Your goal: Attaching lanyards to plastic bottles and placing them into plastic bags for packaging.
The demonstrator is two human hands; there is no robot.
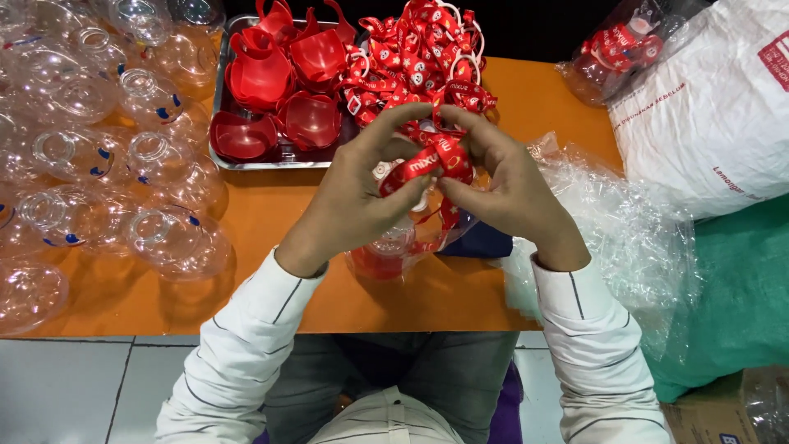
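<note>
Both my hands meet over the orange table (pixel 271 210), pinching a red printed strap (pixel 427 160). My left hand (pixel 362 193) grips the strap's left part with thumb and fingers. My right hand (pixel 501 185) pinches its right part, fingers curled. Under the hands stands a clear plastic bottle with a red base (pixel 386 255), its white cap partly hidden by my fingers. Behind the hands lies a heap of the same red straps (pixel 419 53).
A metal tray (pixel 220 99) at the back holds red plastic cups (pixel 288 74). Several clear round bottles (pixel 99 156) cover the table's left side. Crumpled clear plastic (pixel 625 222), a white sack (pixel 707 107) and green cloth (pixel 740 288) lie at the right.
</note>
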